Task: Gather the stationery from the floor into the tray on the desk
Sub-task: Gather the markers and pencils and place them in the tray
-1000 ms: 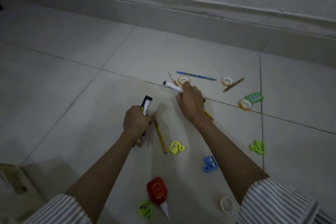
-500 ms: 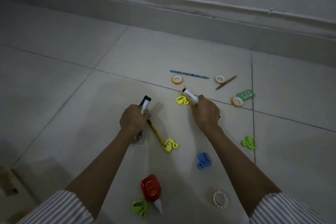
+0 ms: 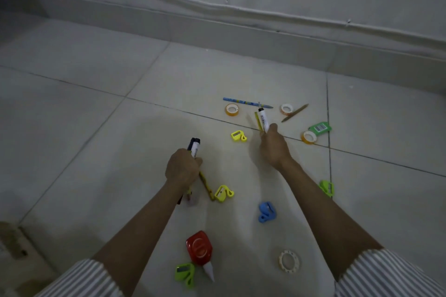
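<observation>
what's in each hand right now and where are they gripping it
Left hand is fisted around the middle of a bundle of markers, caps sticking out above. Right hand grips a white marker and yellow pencil by their lower ends.

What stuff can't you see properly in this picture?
Head view, the only view:
- Tray and desk: not in the frame at all.
- Markers in the left hand: their middles are hidden inside the grip, so the count is unclear.
- White marker in the right hand: its lower end is hidden by the fist.
- Green tag: its label print is too small to read.
</observation>
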